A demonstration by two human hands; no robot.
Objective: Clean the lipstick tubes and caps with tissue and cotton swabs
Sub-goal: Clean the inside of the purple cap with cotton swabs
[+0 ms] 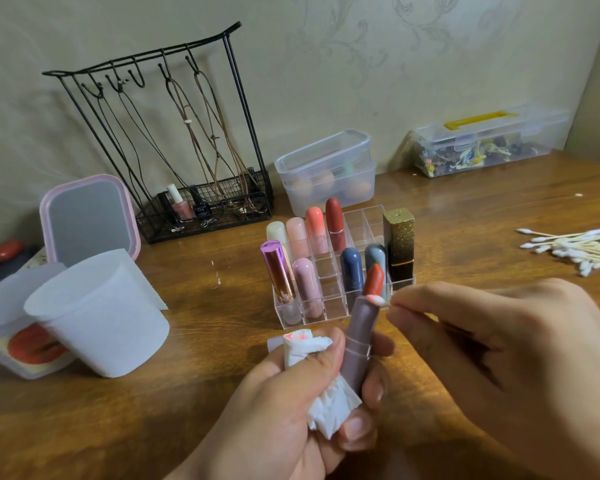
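While your left hand (291, 386) grips the mauve lipstick tube (357, 344) over the table (201, 410), with a stained tissue (305, 348) tucked under the same fingers for quick wiping, your right hand (499, 344) pinches a cotton swab (378, 300) at the tube's rim. The tube's long axis stands nearly upright, its red bullet (374, 280) pointing up and away, tilted slightly right.

The uncapped lipstick (357, 337) has a mauve-grey tube and an orange-red bullet. The tissue (307, 344) is white with pink smears, and the cotton swab (378, 300) tip is white tinged pink. The square lipstick (399, 244) is black with gold glitter. The bench (205, 403) is brown woodgrain, the wire rack (174, 140) black, the mirror (89, 220) pink-framed.
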